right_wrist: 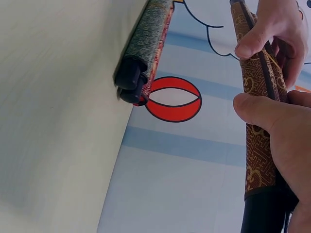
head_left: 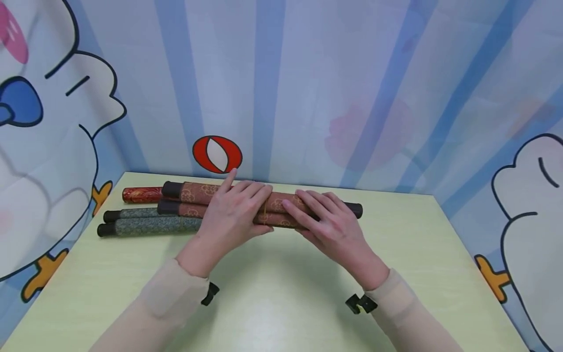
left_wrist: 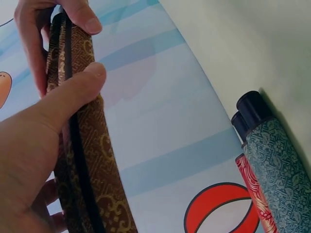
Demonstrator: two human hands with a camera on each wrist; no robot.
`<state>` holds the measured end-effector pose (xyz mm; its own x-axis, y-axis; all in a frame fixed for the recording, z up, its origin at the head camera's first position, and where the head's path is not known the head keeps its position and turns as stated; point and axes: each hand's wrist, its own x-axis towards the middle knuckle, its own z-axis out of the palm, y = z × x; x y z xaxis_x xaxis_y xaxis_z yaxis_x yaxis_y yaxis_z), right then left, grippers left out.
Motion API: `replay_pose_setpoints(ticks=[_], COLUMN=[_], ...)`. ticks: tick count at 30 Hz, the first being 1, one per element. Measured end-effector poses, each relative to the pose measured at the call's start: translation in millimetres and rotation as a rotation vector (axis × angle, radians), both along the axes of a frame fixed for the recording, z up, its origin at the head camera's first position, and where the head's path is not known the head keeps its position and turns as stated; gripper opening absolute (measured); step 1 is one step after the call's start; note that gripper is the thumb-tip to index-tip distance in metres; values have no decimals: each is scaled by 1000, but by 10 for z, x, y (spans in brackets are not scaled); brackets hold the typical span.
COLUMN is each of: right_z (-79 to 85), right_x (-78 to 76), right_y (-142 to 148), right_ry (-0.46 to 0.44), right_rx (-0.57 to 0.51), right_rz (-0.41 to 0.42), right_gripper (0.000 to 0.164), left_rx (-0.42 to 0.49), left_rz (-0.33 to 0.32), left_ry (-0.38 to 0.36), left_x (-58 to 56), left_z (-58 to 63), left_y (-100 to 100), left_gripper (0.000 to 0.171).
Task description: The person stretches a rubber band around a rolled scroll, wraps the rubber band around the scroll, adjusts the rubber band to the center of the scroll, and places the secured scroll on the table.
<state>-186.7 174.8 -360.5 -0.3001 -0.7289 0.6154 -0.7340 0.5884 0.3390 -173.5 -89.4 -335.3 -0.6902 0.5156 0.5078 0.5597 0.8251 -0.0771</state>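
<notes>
Two brown, gold-patterned rolled scrolls [head_left: 193,193] with dark end knobs lie side by side between the hands, held above the table. The left hand [head_left: 235,210] grips them left of the middle, fingers over the far side and thumb on the near side. The right hand [head_left: 332,222] grips the same pair farther right. In the left wrist view, the left thumb presses along the scrolls [left_wrist: 109,170]; the right hand [left_wrist: 80,14] holds them farther along. In the right wrist view, the right thumb lies across the brocade [right_wrist: 258,155]. A thin yellowish tie shows between the hands.
On the left of the pale table [head_left: 272,303] lie two grey-green scrolls [head_left: 154,226] with black knobs, and behind them a red patterned scroll [head_left: 141,194]. A striped cartoon backdrop [head_left: 299,88] stands along the table's back edge.
</notes>
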Motion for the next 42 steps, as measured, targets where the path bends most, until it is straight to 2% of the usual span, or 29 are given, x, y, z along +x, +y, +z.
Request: replay_pose_setpoints(ticks=[5, 15, 22, 27, 30, 36, 42], right_z=[-50, -139, -197, -223, -235, -294, -358], right_x=[-6, -9, -17, -47, -82, -174, -273], right_y=[6, 3, 5, -19, -61, -147, -300], right_ry=[-30, -45, -60, -130, -175, -236, -314], right_rx=[26, 19, 18, 30, 45, 41, 56], right_rz=[6, 30, 38, 46, 44, 56, 84], right_gripper=[75, 75, 80, 82, 82, 78, 78], left_rx=[-25, -54, -73, -34, 16, 99, 116], left_rz=[12, 21, 54, 84, 88, 47, 99], left_ry=[-56, -75, -172, -224, -222, -227, -221], left_x=[22, 59, 110, 176, 253, 448, 680], left_z=[-38, -88, -105, -84, -70, -106, -248], left_y=[-28, -47, -121, -265, -383, -500, -524], left_gripper=[82, 84, 96, 98, 93, 83, 71])
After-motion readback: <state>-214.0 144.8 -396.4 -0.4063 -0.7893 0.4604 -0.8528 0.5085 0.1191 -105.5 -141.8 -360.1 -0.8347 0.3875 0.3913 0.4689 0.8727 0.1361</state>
